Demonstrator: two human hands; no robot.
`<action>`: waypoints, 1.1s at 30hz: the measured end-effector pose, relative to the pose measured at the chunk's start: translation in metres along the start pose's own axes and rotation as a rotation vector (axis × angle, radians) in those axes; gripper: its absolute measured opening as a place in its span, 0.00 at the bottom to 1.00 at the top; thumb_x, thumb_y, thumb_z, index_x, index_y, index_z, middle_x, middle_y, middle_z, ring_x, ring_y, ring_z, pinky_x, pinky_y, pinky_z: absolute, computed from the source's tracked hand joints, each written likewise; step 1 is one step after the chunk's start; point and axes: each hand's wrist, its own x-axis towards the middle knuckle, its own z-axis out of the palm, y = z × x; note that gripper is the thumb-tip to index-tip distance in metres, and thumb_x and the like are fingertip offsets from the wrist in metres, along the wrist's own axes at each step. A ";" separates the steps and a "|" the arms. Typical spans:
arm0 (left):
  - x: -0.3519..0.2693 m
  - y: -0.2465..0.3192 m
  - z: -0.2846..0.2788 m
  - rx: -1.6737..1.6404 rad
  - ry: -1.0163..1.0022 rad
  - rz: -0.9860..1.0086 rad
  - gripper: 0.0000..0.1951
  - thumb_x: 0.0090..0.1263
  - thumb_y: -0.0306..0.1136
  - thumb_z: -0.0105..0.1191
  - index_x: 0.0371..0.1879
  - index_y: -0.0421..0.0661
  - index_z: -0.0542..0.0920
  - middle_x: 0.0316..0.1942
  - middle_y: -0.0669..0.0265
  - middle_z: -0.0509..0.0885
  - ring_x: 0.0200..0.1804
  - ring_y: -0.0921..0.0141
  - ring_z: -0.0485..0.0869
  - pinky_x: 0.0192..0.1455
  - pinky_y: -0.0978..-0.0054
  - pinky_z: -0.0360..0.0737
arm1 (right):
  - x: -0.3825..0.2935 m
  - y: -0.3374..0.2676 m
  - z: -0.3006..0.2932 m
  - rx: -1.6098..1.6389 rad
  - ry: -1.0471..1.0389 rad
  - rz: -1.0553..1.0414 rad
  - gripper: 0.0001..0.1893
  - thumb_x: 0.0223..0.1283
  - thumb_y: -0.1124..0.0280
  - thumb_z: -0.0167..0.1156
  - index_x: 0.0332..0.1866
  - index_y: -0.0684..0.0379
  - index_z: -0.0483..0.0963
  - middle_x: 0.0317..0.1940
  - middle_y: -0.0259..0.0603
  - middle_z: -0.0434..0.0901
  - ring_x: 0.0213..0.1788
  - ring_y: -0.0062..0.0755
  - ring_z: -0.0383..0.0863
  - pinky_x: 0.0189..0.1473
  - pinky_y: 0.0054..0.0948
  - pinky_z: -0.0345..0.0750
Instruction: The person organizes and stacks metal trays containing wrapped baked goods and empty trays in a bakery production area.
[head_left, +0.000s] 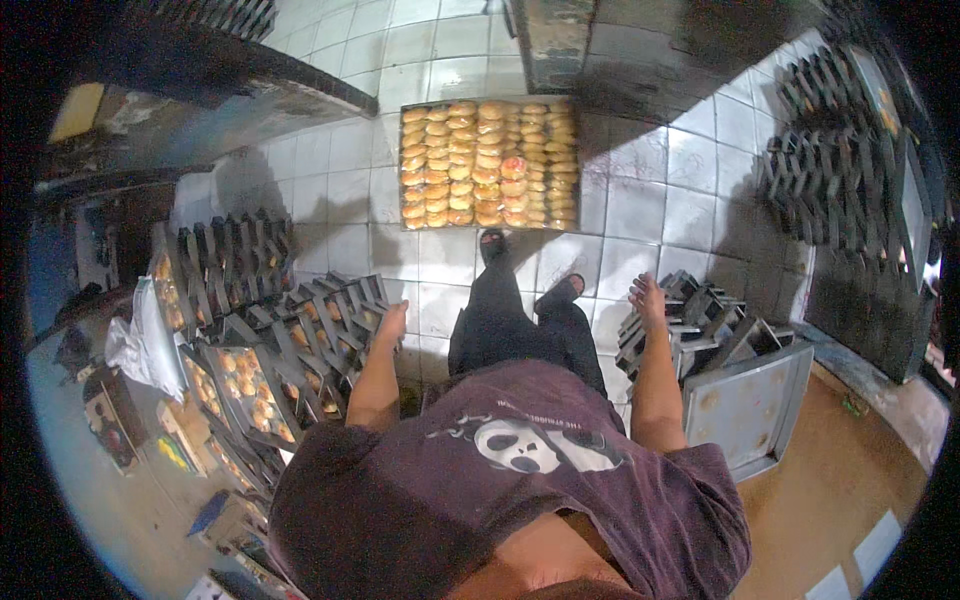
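Note:
A large baking tray (403, 169) lies on the tiled floor just beyond my feet, filled with rows of golden buns (457, 161). One bun (514, 166) near the middle has a reddish top. My left hand (392, 324) hangs beside the left-hand stacked trays, with nothing visible in it; whether it touches them is unclear. On the other side, my right hand (648, 296) is held out with fingers apart, holding nothing. Closest to it is a pile of dark metal trays (697, 311).
Stacked trays of baked goods (247, 386) stand at my left, beside a white plastic bag (139, 345). A grey metal tray (742, 412) leans upright at my right. More tray stacks (832, 180) line the far right. A dark beam-like edge (322, 79) juts in at upper left.

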 end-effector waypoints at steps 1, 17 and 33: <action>0.009 0.024 0.005 0.112 0.090 -0.068 0.38 0.76 0.59 0.41 0.68 0.33 0.71 0.67 0.37 0.73 0.69 0.44 0.72 0.70 0.54 0.68 | 0.005 -0.016 0.005 -0.077 -0.013 -0.007 0.33 0.73 0.43 0.55 0.67 0.63 0.69 0.60 0.47 0.77 0.56 0.39 0.80 0.53 0.40 0.79; 0.492 0.235 -0.047 -0.481 -0.026 0.001 0.40 0.80 0.65 0.31 0.77 0.44 0.63 0.77 0.56 0.64 0.77 0.59 0.64 0.77 0.59 0.61 | 0.361 -0.075 0.212 -0.450 0.140 -0.024 0.49 0.67 0.26 0.44 0.81 0.55 0.53 0.79 0.44 0.58 0.77 0.45 0.60 0.75 0.48 0.59; 0.516 0.228 -0.094 -0.428 -0.043 0.102 0.26 0.80 0.49 0.38 0.66 0.43 0.72 0.58 0.59 0.80 0.59 0.62 0.78 0.66 0.60 0.74 | 0.396 -0.093 0.240 -0.647 0.261 -0.408 0.19 0.72 0.54 0.59 0.55 0.57 0.81 0.29 0.27 0.73 0.29 0.18 0.65 0.35 0.23 0.68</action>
